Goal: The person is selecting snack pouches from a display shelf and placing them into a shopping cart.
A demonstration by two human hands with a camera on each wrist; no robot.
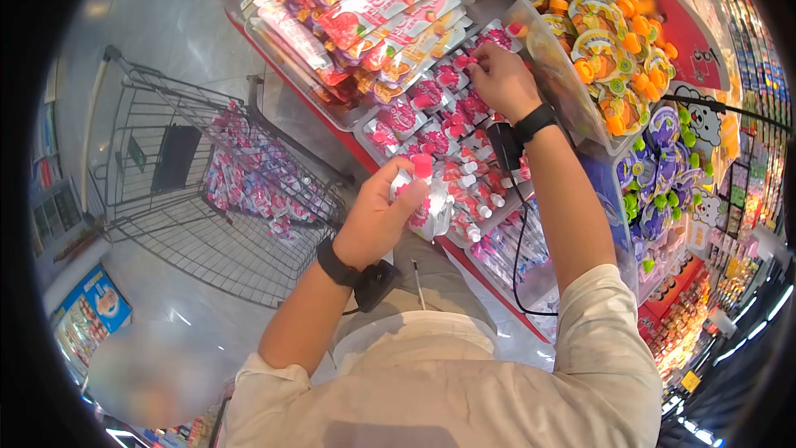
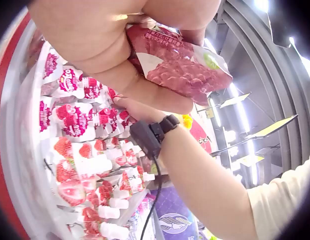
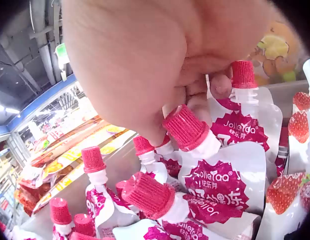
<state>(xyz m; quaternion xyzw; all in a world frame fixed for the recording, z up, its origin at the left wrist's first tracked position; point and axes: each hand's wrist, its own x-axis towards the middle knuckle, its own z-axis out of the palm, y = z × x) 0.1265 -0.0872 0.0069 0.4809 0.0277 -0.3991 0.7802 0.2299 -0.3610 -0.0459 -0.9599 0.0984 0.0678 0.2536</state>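
Observation:
My left hand [image 1: 383,209] grips a spouted jelly pouch [image 1: 429,214] by its upper part, with the red-pink cap standing above the thumb. In the left wrist view this pouch [image 2: 187,67] shows a dark red, berry-printed side. My right hand [image 1: 504,81] reaches into the far part of a clear bin [image 1: 358,134], fingers bent down among white-and-magenta pouches [image 3: 217,182] with pink caps. In the right wrist view its fingertips are right beside several caps [image 3: 243,75]; I cannot tell whether they pinch one. Strawberry-printed pouches [image 2: 70,172] with white caps fill the nearer section.
A wire shopping cart [image 1: 224,270] on the left holds a heap of similar pouches [image 1: 253,178]. Beyond the bin lie large flat packs [image 1: 373,21]. To the right are orange-capped packs [image 1: 599,54] and purple ones [image 1: 663,137]. A black cable [image 1: 518,257] hangs from the right wrist.

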